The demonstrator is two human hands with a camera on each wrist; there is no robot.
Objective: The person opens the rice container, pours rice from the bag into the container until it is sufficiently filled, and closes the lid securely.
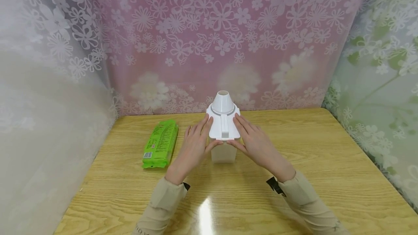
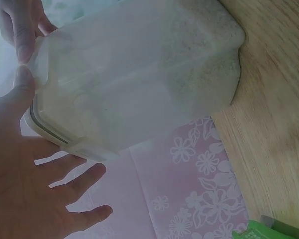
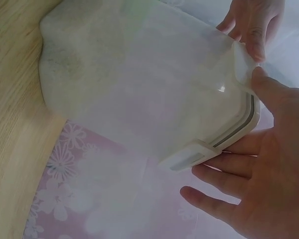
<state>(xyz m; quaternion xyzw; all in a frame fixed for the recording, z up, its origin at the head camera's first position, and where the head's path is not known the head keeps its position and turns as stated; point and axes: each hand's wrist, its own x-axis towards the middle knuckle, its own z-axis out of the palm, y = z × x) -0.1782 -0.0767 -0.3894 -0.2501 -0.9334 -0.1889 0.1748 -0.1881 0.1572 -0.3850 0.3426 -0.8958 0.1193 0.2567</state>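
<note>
A tall translucent storage container (image 1: 223, 154) stands upright on the table under a white lid (image 1: 215, 128) with a cone-shaped spout (image 1: 223, 103) at its back. Pale grainy contents (image 2: 204, 64) fill its lower part, as the left wrist view shows. My left hand (image 1: 193, 147) lies along the lid's left side with fingers extended, its thumb on the front clip (image 3: 243, 67). From the right, my right hand (image 1: 258, 146) mirrors it, fingers outstretched along the lid's edge and thumb on the same clip. The two thumb tips nearly meet there. Side clips (image 2: 92, 148) hang along the lid's rim.
A green printed packet (image 1: 160, 143) lies to the left of the container on the wooden table (image 1: 114, 198). Flowered curtains (image 1: 209, 39) rise behind the table's back edge and along both sides.
</note>
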